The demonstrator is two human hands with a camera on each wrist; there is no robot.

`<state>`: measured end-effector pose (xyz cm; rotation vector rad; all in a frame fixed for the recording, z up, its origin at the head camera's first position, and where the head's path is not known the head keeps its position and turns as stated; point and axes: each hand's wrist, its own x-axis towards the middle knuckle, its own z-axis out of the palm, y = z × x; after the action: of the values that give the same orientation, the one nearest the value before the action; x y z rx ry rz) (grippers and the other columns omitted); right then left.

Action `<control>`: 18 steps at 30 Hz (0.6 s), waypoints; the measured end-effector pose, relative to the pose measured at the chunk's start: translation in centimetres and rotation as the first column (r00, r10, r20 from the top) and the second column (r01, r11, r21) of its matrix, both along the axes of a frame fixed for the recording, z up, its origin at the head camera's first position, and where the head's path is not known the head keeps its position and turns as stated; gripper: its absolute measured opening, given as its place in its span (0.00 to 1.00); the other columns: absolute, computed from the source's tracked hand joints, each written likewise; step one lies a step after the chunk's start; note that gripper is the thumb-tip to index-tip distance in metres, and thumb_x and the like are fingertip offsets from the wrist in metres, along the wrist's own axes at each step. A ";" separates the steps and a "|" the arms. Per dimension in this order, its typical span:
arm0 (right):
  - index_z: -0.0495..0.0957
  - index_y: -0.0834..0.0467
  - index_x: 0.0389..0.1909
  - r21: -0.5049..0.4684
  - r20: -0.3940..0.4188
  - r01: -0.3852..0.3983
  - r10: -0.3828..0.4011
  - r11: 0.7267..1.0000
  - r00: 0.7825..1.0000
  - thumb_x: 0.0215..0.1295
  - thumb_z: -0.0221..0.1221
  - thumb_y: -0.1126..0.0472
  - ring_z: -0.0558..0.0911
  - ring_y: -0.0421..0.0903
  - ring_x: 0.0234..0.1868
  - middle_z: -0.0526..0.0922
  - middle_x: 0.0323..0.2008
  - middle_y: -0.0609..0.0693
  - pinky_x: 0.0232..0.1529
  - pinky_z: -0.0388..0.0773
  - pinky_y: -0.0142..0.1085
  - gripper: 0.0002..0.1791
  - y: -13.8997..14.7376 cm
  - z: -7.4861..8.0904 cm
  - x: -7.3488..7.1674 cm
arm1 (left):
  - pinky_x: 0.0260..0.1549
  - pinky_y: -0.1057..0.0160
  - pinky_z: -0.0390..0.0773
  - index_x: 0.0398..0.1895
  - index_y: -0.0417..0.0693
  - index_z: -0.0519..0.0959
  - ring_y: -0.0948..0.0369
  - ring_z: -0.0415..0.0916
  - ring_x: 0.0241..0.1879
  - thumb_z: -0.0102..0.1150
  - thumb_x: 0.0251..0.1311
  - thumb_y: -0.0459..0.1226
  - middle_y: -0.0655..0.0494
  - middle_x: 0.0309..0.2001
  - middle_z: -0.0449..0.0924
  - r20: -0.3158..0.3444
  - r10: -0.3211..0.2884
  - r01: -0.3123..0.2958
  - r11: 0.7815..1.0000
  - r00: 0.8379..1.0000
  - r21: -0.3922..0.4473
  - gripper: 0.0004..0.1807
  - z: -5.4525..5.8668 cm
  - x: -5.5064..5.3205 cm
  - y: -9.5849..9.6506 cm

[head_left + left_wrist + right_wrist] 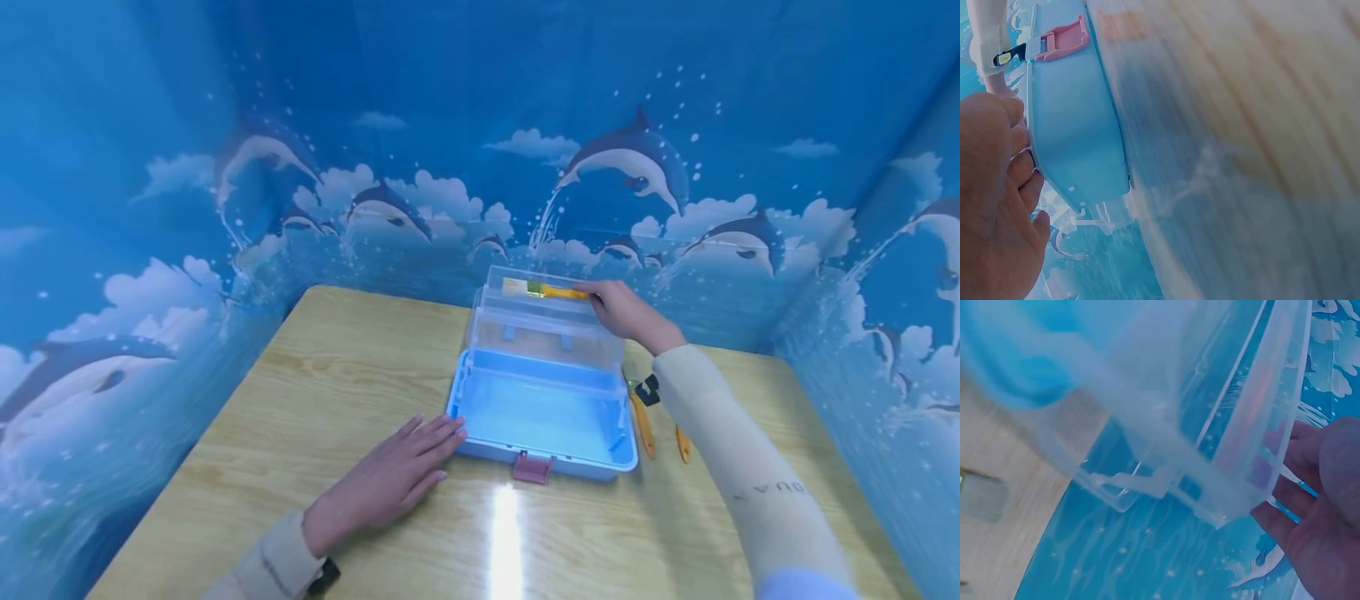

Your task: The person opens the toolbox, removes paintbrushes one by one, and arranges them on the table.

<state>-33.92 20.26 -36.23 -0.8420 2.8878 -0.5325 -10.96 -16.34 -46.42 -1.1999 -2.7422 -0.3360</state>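
Observation:
A light blue plastic case (540,408) stands opened on the table, with clear hinged trays (543,333) raised at its back. A yellow-handled paintbrush (558,292) with pale bristles lies across the top tray. My right hand (626,312) pinches the end of its handle at the tray's right side. In the right wrist view the fingers (1285,522) are at the clear tray wall, the handle blurred behind it. My left hand (397,471) is spread, fingertips touching the case's front left corner. A pink latch (532,468) hangs at the case's front.
Right of the case lie an orange-handled tool (642,425) and another orange handle (683,444), partly hidden by my right sleeve. The wooden table (360,358) backs onto a blue curtain (450,108) printed with dolphins, which also runs along both sides.

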 end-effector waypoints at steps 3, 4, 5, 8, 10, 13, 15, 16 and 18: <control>0.71 0.55 0.61 0.006 -0.001 0.011 -0.011 1.000 1.000 0.71 0.42 0.68 0.74 0.51 0.26 0.73 0.60 0.54 0.34 0.73 0.41 0.21 -0.6 0.1 -0.8 | 0.68 0.45 0.49 0.73 0.54 0.48 0.59 0.43 0.72 0.38 0.71 0.48 0.58 0.74 0.45 0.012 0.003 -0.003 1.000 1.000 -0.006 0.30 0.1 -0.1 0.0; 0.71 0.56 0.61 0.008 0.000 0.012 -0.012 1.000 1.000 0.71 0.42 0.68 0.77 0.52 0.31 0.74 0.59 0.55 0.35 0.75 0.42 0.21 -0.8 0.2 -1.0 | 0.68 0.45 0.49 0.73 0.54 0.48 0.59 0.43 0.72 0.38 0.71 0.48 0.58 0.74 0.45 0.016 0.004 -0.004 1.000 1.000 -0.009 0.30 0.1 -0.1 0.0; 0.72 0.56 0.60 0.012 0.003 0.015 -0.015 1.000 1.000 0.71 0.43 0.68 0.79 0.53 0.35 0.74 0.59 0.55 0.38 0.77 0.43 0.20 -0.9 0.3 -1.2 | 0.68 0.45 0.49 0.73 0.54 0.48 0.59 0.43 0.72 0.38 0.71 0.48 0.58 0.74 0.45 0.015 0.003 -0.003 1.000 1.000 -0.012 0.31 0.1 -0.1 0.0; 0.74 0.56 0.58 0.015 0.019 0.028 -0.028 1.000 0.999 0.71 0.44 0.68 0.79 0.53 0.49 0.76 0.57 0.55 0.49 0.78 0.48 0.19 -1.4 0.3 -1.9 | 0.68 0.45 0.50 0.73 0.53 0.48 0.59 0.44 0.72 0.38 0.71 0.48 0.58 0.74 0.45 0.012 0.001 -0.001 1.000 1.000 -0.015 0.31 0.1 -0.1 0.0; 0.76 0.57 0.56 0.010 0.031 0.036 -0.036 0.999 0.999 0.71 0.45 0.67 0.77 0.52 0.54 0.77 0.56 0.55 0.52 0.76 0.49 0.18 -1.6 0.2 -2.3 | 0.68 0.45 0.50 0.73 0.53 0.48 0.59 0.44 0.72 0.38 0.71 0.48 0.58 0.74 0.44 0.013 -0.001 0.001 1.000 1.000 -0.018 0.31 0.1 -0.1 0.0; 0.77 0.56 0.55 0.011 0.052 0.050 -0.051 0.999 0.997 0.71 0.47 0.65 0.77 0.51 0.53 0.78 0.54 0.54 0.52 0.77 0.48 0.16 -1.9 0.0 -2.8 | 0.68 0.45 0.50 0.73 0.53 0.48 0.59 0.43 0.72 0.38 0.71 0.48 0.58 0.74 0.44 0.017 -0.001 0.002 1.000 1.000 -0.019 0.30 0.2 -0.1 0.1; 0.77 0.56 0.54 0.015 0.059 0.057 -0.058 0.998 0.997 0.70 0.48 0.64 0.78 0.50 0.52 0.79 0.53 0.54 0.51 0.77 0.47 0.16 -2.0 -0.2 -3.1 | 0.68 0.45 0.49 0.73 0.53 0.48 0.59 0.43 0.72 0.37 0.71 0.48 0.59 0.74 0.43 0.022 0.000 0.000 1.000 1.000 -0.024 0.30 0.2 -0.1 0.1; 0.78 0.56 0.54 0.016 0.063 0.059 -0.060 0.998 0.996 0.70 0.49 0.63 0.78 0.50 0.51 0.79 0.53 0.54 0.51 0.78 0.47 0.15 -2.1 -0.3 -3.2 | 0.68 0.45 0.49 0.73 0.54 0.48 0.59 0.43 0.72 0.37 0.71 0.48 0.59 0.74 0.43 0.027 0.002 -0.002 1.000 1.000 -0.023 0.30 0.2 -0.1 0.1; 0.78 0.56 0.53 0.023 0.065 0.053 -0.054 0.998 0.996 0.69 0.51 0.63 0.79 0.50 0.51 0.80 0.52 0.54 0.51 0.78 0.46 0.15 -2.3 -0.3 -3.3 | 0.68 0.45 0.49 0.73 0.54 0.48 0.59 0.43 0.72 0.37 0.71 0.48 0.59 0.74 0.43 0.035 0.007 -0.006 1.000 0.999 -0.020 0.30 0.3 0.0 0.1</control>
<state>-37.19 17.96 -36.58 -0.7315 2.8581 -0.5234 -11.01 -16.23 -46.15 -1.2013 -2.7852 -0.3331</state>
